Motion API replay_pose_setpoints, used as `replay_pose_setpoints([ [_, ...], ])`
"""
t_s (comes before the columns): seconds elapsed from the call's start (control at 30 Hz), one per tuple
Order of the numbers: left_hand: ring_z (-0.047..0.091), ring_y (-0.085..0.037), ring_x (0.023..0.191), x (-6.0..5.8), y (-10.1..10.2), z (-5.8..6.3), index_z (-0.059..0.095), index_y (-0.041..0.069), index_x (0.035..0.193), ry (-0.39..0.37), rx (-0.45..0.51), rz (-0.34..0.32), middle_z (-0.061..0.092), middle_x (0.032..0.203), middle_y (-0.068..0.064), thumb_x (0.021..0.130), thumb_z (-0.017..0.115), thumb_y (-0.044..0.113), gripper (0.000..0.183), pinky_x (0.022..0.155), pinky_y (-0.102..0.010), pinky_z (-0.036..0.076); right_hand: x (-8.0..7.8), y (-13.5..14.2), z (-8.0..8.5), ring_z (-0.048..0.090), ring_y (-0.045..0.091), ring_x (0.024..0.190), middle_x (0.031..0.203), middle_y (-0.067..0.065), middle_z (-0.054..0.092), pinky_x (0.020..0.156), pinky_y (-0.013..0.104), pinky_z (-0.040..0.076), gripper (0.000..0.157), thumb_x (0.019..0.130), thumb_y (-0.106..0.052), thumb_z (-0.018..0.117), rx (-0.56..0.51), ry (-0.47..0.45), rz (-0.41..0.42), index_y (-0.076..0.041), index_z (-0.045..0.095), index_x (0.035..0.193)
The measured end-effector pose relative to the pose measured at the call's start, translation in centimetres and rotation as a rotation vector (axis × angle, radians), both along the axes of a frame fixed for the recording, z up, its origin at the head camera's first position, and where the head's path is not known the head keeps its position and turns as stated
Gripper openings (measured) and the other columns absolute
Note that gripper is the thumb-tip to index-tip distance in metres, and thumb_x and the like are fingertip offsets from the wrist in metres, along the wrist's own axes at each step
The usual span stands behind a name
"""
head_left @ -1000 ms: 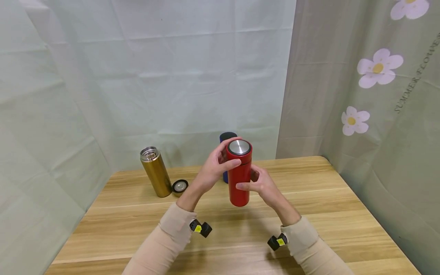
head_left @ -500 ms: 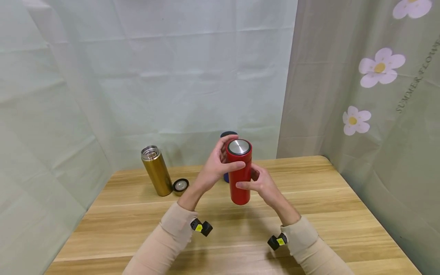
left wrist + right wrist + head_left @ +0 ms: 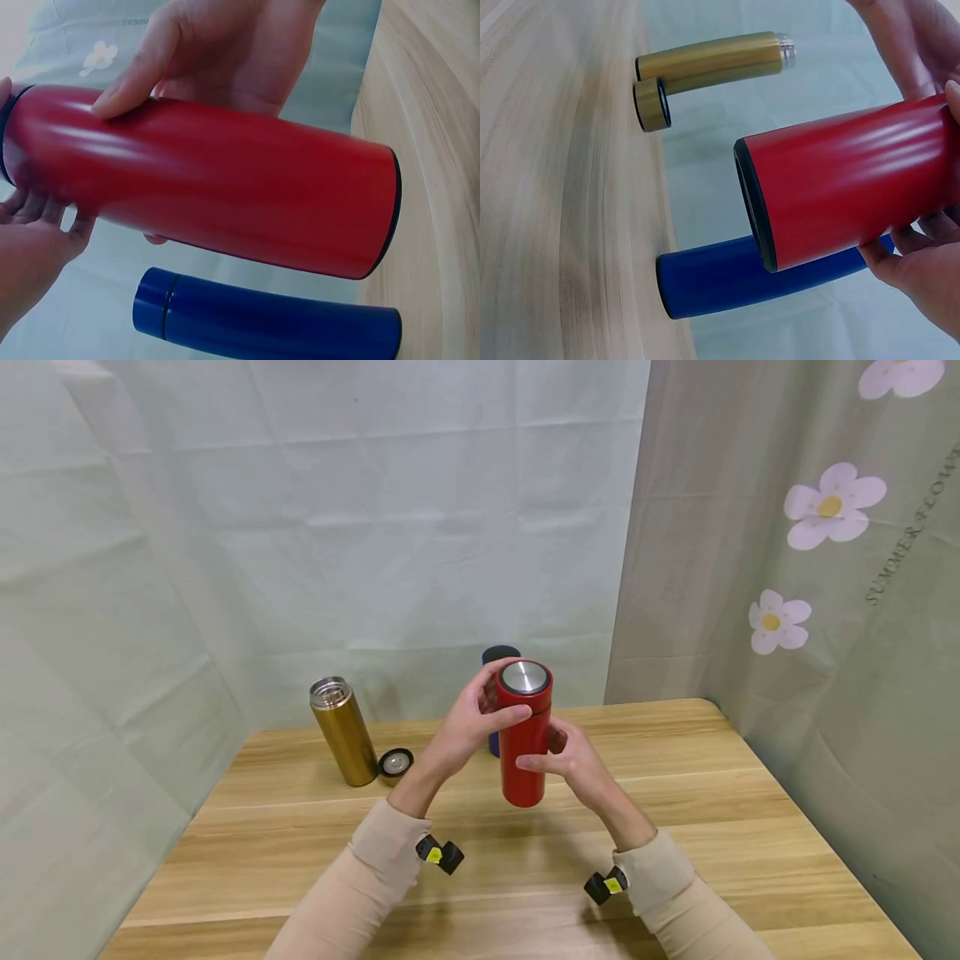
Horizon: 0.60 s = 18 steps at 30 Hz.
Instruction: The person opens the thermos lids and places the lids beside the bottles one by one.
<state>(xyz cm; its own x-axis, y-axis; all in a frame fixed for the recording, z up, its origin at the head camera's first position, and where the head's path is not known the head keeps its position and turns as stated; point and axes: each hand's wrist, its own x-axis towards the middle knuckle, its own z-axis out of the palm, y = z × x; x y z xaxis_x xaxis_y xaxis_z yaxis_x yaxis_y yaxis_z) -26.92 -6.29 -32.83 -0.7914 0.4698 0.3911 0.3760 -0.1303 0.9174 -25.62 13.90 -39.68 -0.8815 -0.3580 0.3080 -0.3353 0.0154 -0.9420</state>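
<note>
In the head view a red thermos (image 3: 522,768) is held upright above the table, tilted slightly, with its steel-topped lid (image 3: 525,677) on. My left hand (image 3: 467,727) grips it from the left at the lid, thumb in front near the dark seam. Lower down, my right hand (image 3: 576,767) holds the body from the right, its thumb across the front. The right wrist view shows the black-rimmed base (image 3: 756,206) raised off the wood. Behind the red thermos stands a blue thermos (image 3: 262,315), largely hidden in the head view.
At the back left stands an open gold thermos (image 3: 345,735) without its lid. Its gold lid (image 3: 395,763) lies beside it, inner side up. The wooden table (image 3: 300,868) reaches back to a pale curtain (image 3: 420,543), with a flowered curtain (image 3: 847,677) on the right.
The left thumb has shifted a little to the right across the lid and slightly back. Both hands keep their hold on the red thermos, which stays almost in place.
</note>
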Motion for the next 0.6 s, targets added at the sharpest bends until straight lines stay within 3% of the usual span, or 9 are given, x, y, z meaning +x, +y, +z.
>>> replay_pose_setpoints([
  [0.23, 0.056, -0.029, 0.127, 0.15, 0.37, -0.13, 0.042, 0.013, 0.150, -0.022, 0.056, 0.041, 0.058, 0.140, -0.011, 0.087, 0.086, 0.034, 0.079, 0.110, -0.038, 0.047, -0.01, -0.01, 0.01, 0.062, 0.033, 0.116, 0.128, 0.008, 0.068, 0.098, 0.048, 0.052, 0.053, 0.089, -0.026, 0.077, 0.019, 0.004, -0.015, -0.014, 0.062, 0.138],
  [0.43, 0.056, -0.029, 0.128, -0.07, 0.02, -0.25, 0.037, 0.019, 0.158, 0.015, -0.004, -0.024, 0.056, 0.142, -0.012, 0.090, 0.080, 0.046, 0.084, 0.108, -0.045, 0.049, 0.07, 0.03, 0.12, 0.061, 0.033, 0.116, 0.129, 0.008, 0.067, 0.098, 0.048, 0.052, 0.053, 0.089, -0.025, 0.077, 0.012, 0.005, -0.004, -0.013, 0.062, 0.139],
  [0.6, 0.057, -0.030, 0.127, -0.25, -0.21, -0.38, 0.035, 0.017, 0.161, -0.001, -0.056, -0.059, 0.058, 0.141, -0.014, 0.097, 0.070, 0.038, 0.076, 0.108, -0.050, 0.049, 0.10, 0.07, 0.20, 0.061, 0.034, 0.116, 0.128, 0.009, 0.068, 0.098, 0.049, 0.052, 0.053, 0.088, -0.024, 0.077, 0.007, 0.014, -0.001, -0.012, 0.062, 0.138],
])
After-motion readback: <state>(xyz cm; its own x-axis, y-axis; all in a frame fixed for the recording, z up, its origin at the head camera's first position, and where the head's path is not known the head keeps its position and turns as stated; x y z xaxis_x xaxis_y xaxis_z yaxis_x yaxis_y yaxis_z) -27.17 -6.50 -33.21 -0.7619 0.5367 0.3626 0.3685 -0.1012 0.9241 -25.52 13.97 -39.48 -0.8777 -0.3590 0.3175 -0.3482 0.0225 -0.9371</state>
